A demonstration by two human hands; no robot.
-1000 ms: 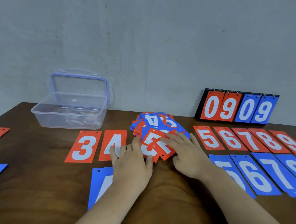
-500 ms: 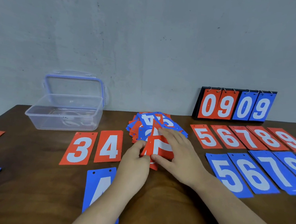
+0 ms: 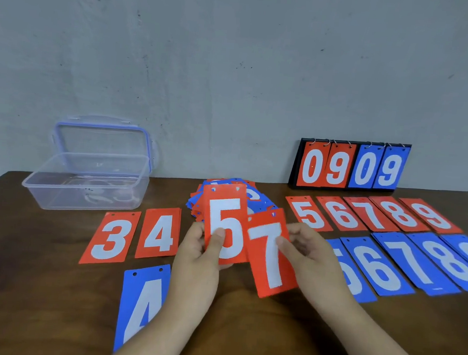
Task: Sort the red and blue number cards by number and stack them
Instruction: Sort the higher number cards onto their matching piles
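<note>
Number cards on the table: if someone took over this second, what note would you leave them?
Left hand holds a red 5 card; right hand holds a red 7 card.
Done: red 3 and red 4 lie on the left, reds 5 to 9 on the right; blue 4 and the blue row 5 to 9 lie nearer.
Left: probably put the held cards on the laid-out red 5 and laid-out red 7, then sort the mixed pile behind the hands.

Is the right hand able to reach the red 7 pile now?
Probably yes: the right hand, gripping a red 7 card, is near the red 7 pile; only flat cards lie between.
</note>
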